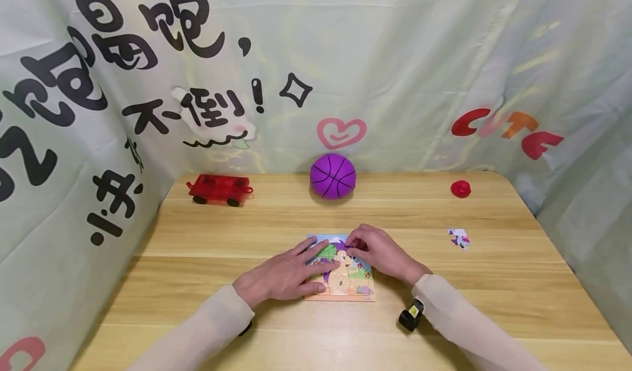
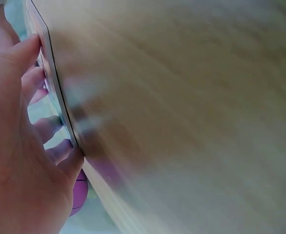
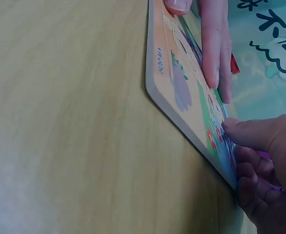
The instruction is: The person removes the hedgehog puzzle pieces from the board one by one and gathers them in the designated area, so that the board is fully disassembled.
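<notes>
A thin jigsaw puzzle [image 1: 340, 284] with a cartoon hedgehog lies flat on the wooden table, its pieces set in a board. My left hand [image 1: 282, 276] spreads over the puzzle's left side, fingers extended and fingertips touching the picture. At the upper right corner, my right hand [image 1: 381, 250] has its fingers curled and pinches at a puzzle piece there, largely hidden. In the right wrist view, the thumb [image 3: 252, 134] touches the picture while the other fingers bend by the board's edge. A loose puzzle piece [image 1: 460, 239] lies farther right.
Along the table's back stand a translucent red toy cart [image 1: 219, 189], a purple ball [image 1: 333, 176] with black lines and a small red object [image 1: 461, 189]. Printed cloth [image 1: 395, 74] hangs behind and at both sides of the table [image 1: 494, 299].
</notes>
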A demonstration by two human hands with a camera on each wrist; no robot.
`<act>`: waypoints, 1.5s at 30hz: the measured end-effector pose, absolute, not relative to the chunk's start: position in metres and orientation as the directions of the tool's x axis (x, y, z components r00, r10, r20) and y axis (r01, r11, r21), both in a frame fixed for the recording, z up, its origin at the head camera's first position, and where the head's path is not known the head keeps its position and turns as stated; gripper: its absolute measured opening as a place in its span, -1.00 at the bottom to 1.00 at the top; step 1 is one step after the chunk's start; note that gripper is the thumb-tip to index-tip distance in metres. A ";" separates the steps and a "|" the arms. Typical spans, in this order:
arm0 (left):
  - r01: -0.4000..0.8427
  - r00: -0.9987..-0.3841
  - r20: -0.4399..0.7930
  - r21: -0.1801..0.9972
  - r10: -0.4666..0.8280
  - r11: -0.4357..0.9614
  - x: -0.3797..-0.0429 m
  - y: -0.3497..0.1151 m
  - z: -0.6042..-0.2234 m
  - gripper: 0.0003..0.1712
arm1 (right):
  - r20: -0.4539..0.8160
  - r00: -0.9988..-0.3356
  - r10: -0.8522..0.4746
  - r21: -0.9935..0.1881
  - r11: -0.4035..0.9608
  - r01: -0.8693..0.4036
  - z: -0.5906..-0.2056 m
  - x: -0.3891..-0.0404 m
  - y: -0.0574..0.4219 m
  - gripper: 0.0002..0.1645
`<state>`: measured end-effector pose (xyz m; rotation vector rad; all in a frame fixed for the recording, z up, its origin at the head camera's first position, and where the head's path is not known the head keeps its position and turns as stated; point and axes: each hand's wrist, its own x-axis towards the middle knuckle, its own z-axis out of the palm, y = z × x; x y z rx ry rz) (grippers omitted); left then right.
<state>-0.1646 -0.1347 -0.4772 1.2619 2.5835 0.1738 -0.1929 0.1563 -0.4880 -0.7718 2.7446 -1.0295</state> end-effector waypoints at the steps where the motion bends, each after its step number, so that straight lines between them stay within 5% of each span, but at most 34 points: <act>1: 0.756 -0.590 -0.182 0.218 0.787 0.617 -0.164 -0.135 -0.477 -0.33 | 0.072 -0.868 -0.491 -0.634 0.650 -0.420 -0.488 -0.193 0.155 -0.90; 45: 0.755 -0.588 -0.193 0.217 0.786 0.618 -0.165 -0.135 -0.478 -0.32 | 0.030 -0.890 -0.455 -0.630 0.683 -0.370 -0.485 -0.198 0.152 -0.92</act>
